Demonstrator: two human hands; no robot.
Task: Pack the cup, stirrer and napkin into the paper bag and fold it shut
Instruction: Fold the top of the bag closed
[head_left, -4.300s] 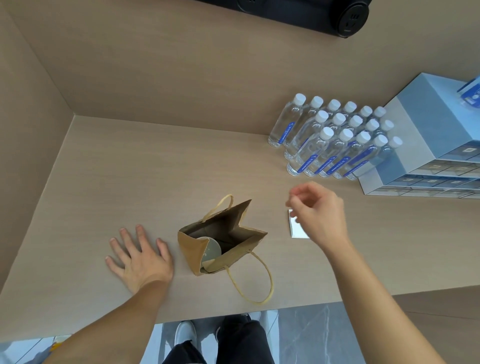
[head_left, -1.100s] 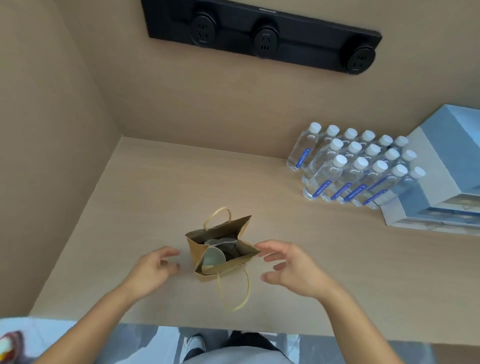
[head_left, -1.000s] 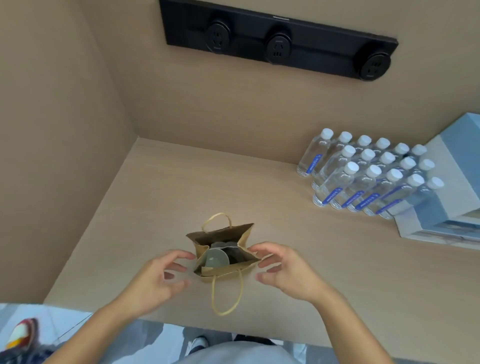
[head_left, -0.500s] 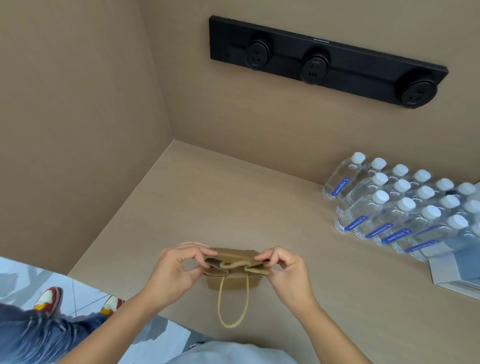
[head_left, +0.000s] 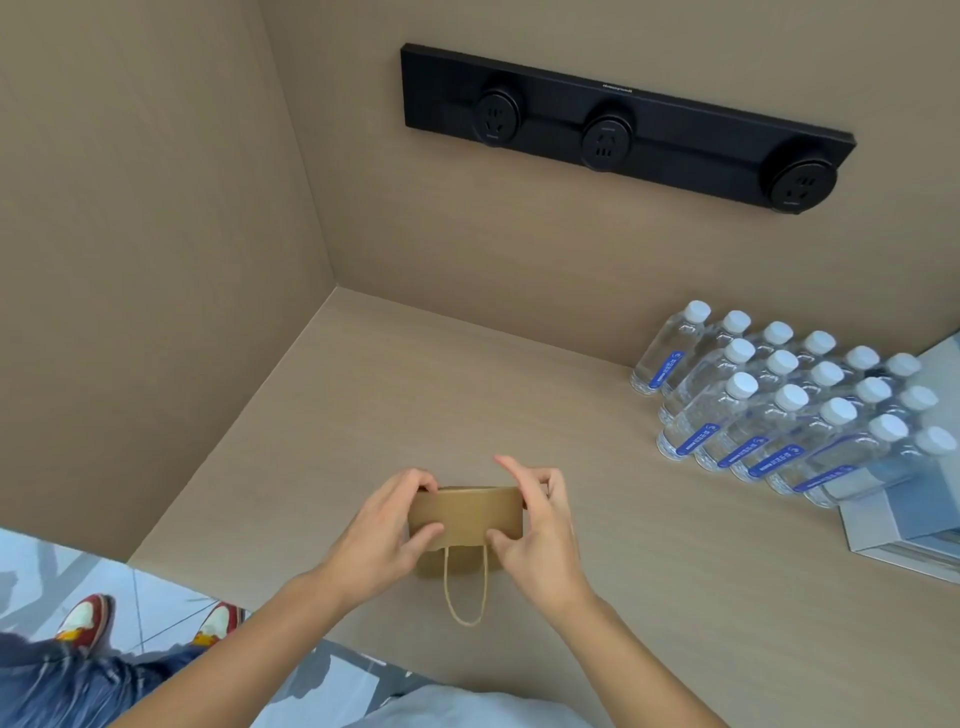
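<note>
The paper bag (head_left: 466, 521) is standing near the counter (head_left: 467, 395) front edge, its top flap folded toward the person. The left hand (head_left: 382, 538) and right hand (head_left: 540, 530) are pinching its 2 ends. Uneven pressing risks the crease springing open, or the light bag tipping off the edge.
</note>
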